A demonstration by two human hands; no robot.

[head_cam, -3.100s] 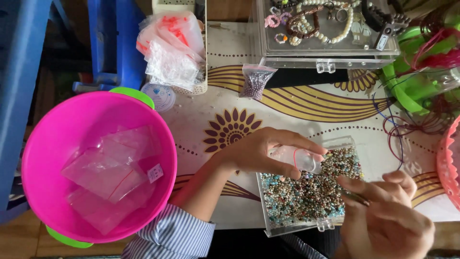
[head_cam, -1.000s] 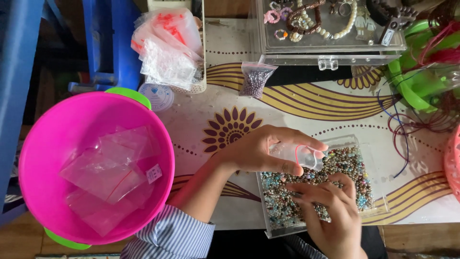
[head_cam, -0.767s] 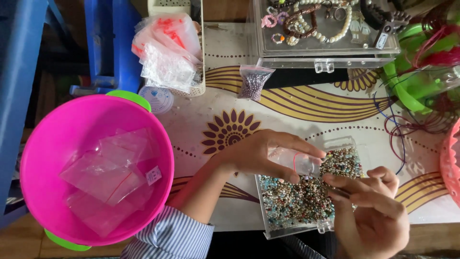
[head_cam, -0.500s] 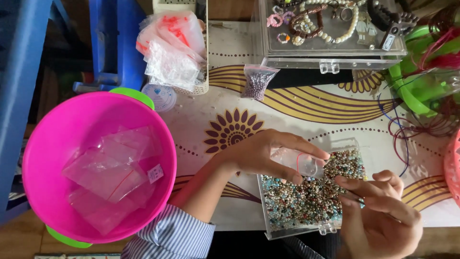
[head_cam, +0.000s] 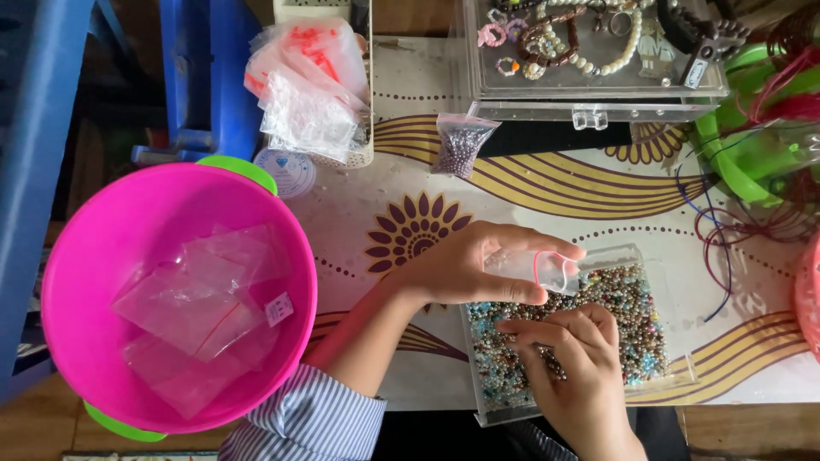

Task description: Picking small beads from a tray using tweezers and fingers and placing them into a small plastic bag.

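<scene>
Holding one small clear bag (head_cam: 536,268), left hand (head_cam: 465,266) grips; right hand (head_cam: 571,358) pinches beads (head_cam: 632,316).

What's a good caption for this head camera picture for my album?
Left hand holds a small clear bag while right hand digs in a clear box of mixed beads.

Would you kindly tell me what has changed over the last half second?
The right hand moved left and down into the bead tray, fingers now in the beads. The left hand still holds the small clear bag above the tray; the pink bowl is unchanged.
</scene>
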